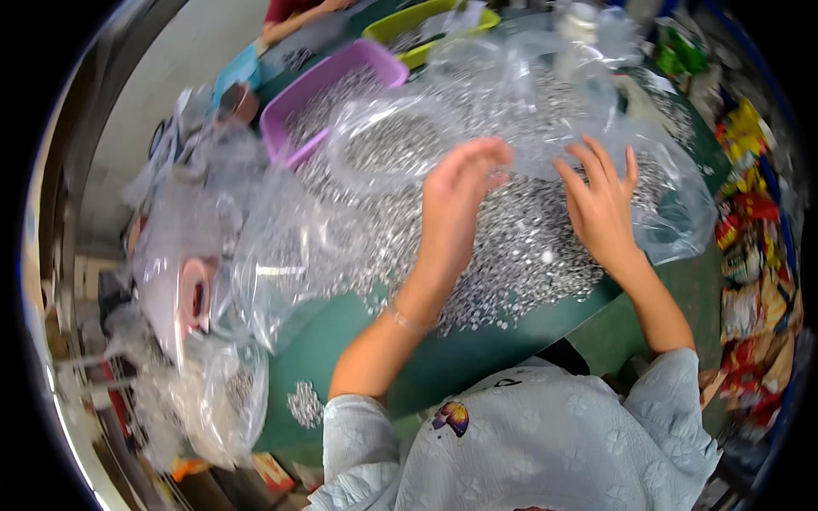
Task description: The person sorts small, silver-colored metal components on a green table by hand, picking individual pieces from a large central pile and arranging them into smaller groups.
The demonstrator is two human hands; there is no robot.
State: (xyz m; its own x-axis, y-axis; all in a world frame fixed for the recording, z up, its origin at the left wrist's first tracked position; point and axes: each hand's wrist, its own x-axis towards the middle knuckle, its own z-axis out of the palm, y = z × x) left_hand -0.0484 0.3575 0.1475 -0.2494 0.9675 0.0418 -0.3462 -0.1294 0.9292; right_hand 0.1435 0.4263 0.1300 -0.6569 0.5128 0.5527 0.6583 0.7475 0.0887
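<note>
A wide heap of small shiny silver metal pieces (503,255) covers much of the green table (358,341) in front of me. My left hand (460,183) is over the middle of the heap, slightly blurred, its fingers bent to the right with a gap above the thumb; I see nothing in it. To its right, my right hand (601,200) has its fingers spread, at the near edge of a transparent plastic bag (682,221) lying over part of the heap. Whether the fingertips touch the bag, I cannot tell. Another transparent bag (341,162) lies beyond my left hand.
Behind the heap stand a purple tub (277,136) and a yellow-green tub (392,27) holding similar pieces. More plastic bags (290,255) crowd the left side, near a pink tape roll (196,294). A small pile (304,404) sits front left. Another person's arm (294,24) is at the far side.
</note>
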